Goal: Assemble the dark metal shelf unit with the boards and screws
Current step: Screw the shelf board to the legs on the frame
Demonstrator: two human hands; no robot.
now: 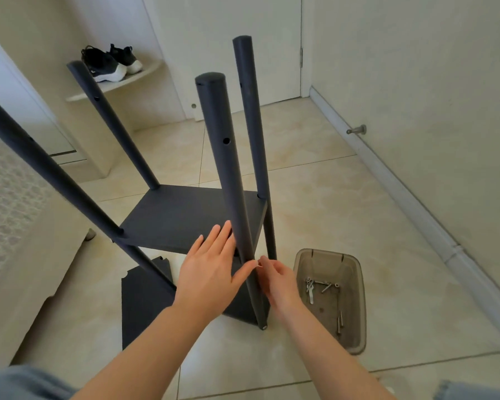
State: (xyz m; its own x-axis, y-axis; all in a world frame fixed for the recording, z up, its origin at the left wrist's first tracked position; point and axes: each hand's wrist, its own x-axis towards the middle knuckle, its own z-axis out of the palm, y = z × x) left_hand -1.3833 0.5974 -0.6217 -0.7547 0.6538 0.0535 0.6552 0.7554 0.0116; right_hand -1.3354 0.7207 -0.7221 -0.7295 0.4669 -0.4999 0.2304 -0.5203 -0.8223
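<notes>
The dark metal shelf unit stands on the tiled floor with several round posts and one dark board (185,215) fixed between them. A second dark board (145,301) lies low by the posts' feet. My left hand (211,269) rests with straight fingers against the near post (228,180) and the fixed board's front edge. Just right of that post, my right hand (277,280) pinches a small silvery part, likely a screw, at the post's side.
A translucent grey tub (355,336) with several screws and a hex key sits on the floor to the right. A pale cabinet stands at the left, a wall with a door stop (357,130) at the right. Black shoes (110,63) rest on a corner shelf behind.
</notes>
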